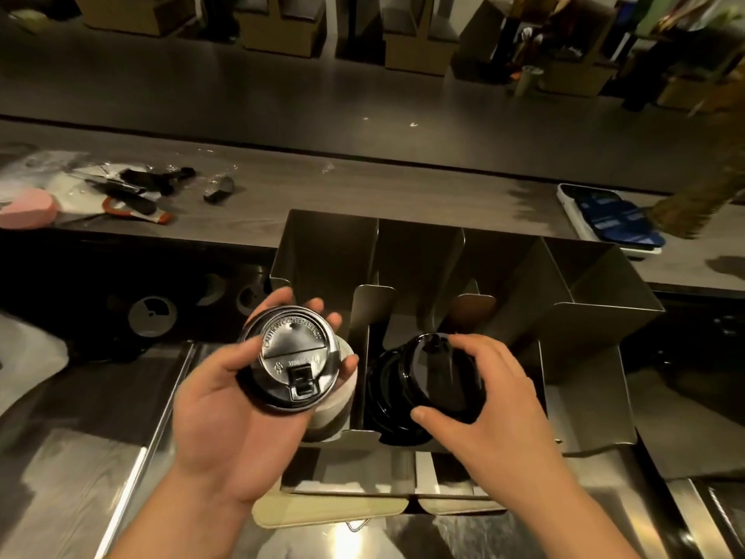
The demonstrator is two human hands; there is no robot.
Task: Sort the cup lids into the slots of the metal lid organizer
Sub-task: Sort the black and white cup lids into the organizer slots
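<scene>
The metal lid organizer (596, 312) stands on the counter in front of me, split by upright dividers into several slots. My left hand (225, 413) holds a black cup lid (288, 357), top face toward me, just over the leftmost slot, where white lids (336, 409) lie. My right hand (487, 401) grips a stack of black lids (423, 381) lying on its side in the second slot, thumb under its near rim and fingers over the top. The slots further right look empty.
Scissors, torn plastic wrapping and a pink object (26, 207) lie on the wooden counter at the far left. A phone in a white case (608, 219) sits at the right. Steel worktop (80, 478) surrounds the organizer's near side; a flat cream packet (330, 510) lies below it.
</scene>
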